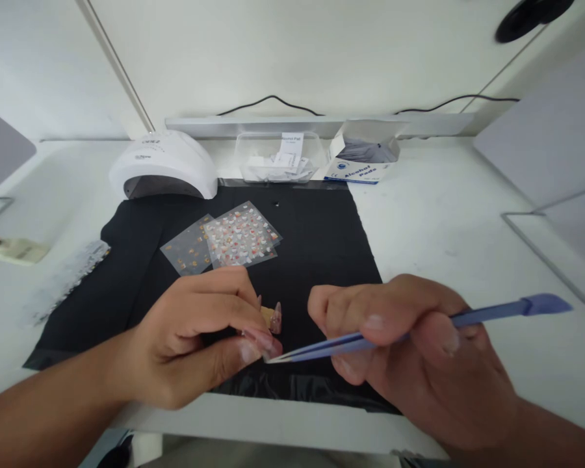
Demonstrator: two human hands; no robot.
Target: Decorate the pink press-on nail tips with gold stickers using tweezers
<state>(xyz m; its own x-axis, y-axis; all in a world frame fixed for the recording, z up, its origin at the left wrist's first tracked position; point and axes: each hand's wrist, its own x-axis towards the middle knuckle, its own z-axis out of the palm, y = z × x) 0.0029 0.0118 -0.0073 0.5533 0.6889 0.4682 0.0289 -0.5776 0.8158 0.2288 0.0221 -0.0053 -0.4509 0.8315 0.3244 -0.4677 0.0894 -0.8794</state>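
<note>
Between thumb and forefinger, my left hand (205,338) pinches a glossy pink false nail (268,343). My right hand (409,344) grips blue tweezers (331,348), which slant down to the left. Their pale tips meet the near edge of the nail by my left thumb; whether anything sits between the tips is too small to tell. Just behind my left fingertips, more pointed pink false nails (277,318) stand around a small yellowish piece (267,314), partly hidden by my fingers. Beyond my left hand lies a clear sticker sheet (241,237) with white and orange designs, overlapping a gold-patterned sheet (188,247).
A black mat (316,240) covers the middle of the white table (419,214). At the back stand a white nail lamp (166,159), a clear tray (244,166) of packets and an alcohol pads box (355,170). A pale bottle (22,251) lies at left.
</note>
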